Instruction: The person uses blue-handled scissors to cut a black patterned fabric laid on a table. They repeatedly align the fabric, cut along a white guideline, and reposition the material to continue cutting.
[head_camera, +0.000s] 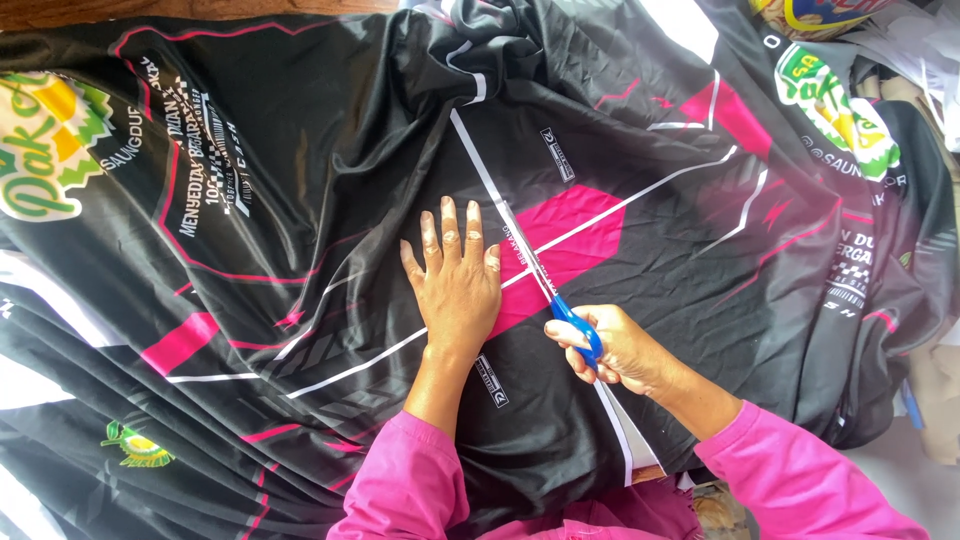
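The black printed fabric (330, 180) looks thin, slick and floppy. Left hand (455, 285) presses flat, fingers (448, 225) spread, just left of the blue-handled scissors (560, 300); right hand (620, 350) grips their handles.

Left hand (455, 283): flat, palm down, fingers together and pointing away, wrist straight.
Right hand (620, 350): curled tight, knuckles up, just beside the left wrist.
Forearms: both angling in from pink sleeves.
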